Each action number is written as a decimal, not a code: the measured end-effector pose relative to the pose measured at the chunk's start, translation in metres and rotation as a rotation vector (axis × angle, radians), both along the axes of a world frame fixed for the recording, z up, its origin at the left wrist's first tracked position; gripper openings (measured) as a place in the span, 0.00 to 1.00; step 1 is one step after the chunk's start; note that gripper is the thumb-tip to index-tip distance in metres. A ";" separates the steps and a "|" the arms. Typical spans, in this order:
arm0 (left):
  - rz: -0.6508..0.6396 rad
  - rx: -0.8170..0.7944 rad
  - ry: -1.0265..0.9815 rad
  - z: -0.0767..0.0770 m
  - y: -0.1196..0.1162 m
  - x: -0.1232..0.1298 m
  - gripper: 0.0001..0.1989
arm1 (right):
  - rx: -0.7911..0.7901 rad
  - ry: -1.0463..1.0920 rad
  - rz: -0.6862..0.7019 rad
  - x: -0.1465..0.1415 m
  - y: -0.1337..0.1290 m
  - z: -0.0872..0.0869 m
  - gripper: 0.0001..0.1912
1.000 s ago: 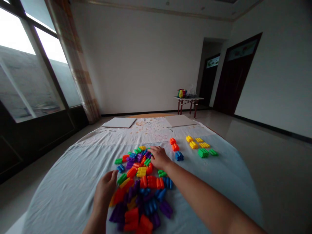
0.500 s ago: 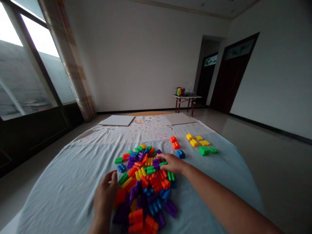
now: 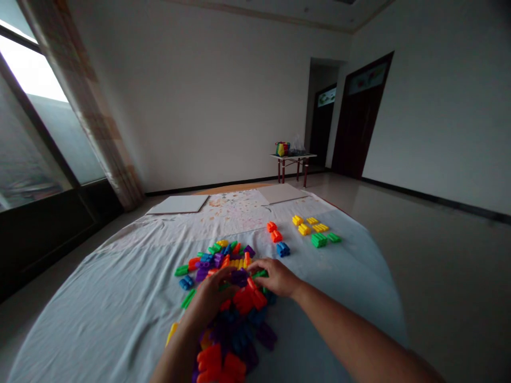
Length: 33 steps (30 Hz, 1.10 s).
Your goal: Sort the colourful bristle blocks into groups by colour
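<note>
A heap of interlocking plastic toy blocks [image 3: 209,361] in red-orange, yellow, green, blue and purple spreads over the cloth before me. My left hand [image 3: 213,292] reaches over its middle, fingers bent and thumb apart, beside a purple block [image 3: 239,277]. Opposite it, my right hand [image 3: 275,277] has thumb and fingers around a green block [image 3: 261,274]; its fingertips are close to the purple block. Red-orange blocks [image 3: 249,298] lie just below both hands. My left hand and forearm hide part of the heap.
Right of the heap are two red-orange blocks [image 3: 274,232], a blue block [image 3: 283,249], several yellow blocks [image 3: 304,229] and green blocks [image 3: 319,240]. Two flat boards [image 3: 178,204] rest at the far side of the cloth-covered table [image 3: 343,298]. A small table [image 3: 293,156] stands beyond.
My left hand has moved from the heap's left edge to its middle, close to my right hand. My right hand stays over the heap. The view has turned slightly right.
</note>
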State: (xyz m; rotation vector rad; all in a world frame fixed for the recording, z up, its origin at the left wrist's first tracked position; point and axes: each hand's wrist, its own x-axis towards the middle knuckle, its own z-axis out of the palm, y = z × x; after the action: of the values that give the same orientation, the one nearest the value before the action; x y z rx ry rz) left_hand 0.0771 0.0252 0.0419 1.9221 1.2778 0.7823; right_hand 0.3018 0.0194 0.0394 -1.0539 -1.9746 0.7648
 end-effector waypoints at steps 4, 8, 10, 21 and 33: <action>0.045 -0.022 -0.076 -0.001 0.000 -0.010 0.26 | 0.050 -0.057 -0.081 0.005 0.000 0.000 0.16; 0.044 0.017 -0.066 0.010 -0.009 -0.003 0.25 | 0.026 0.031 -0.037 -0.014 0.000 0.005 0.20; 0.056 0.050 -0.026 0.016 -0.013 0.001 0.25 | -0.015 0.099 0.029 -0.023 0.000 0.008 0.18; 0.086 -0.013 -0.015 0.017 -0.010 0.016 0.24 | 0.052 0.022 -0.195 0.068 0.007 -0.012 0.16; 0.673 0.177 0.084 0.002 0.012 -0.056 0.24 | 0.145 -0.265 -0.432 0.118 -0.019 -0.041 0.14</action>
State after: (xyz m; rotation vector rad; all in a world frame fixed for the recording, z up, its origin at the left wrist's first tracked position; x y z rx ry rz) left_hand 0.0210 0.0374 0.0443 1.6626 2.0053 1.1814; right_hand 0.4195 -0.0001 -0.0019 -1.4838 -1.8814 0.2552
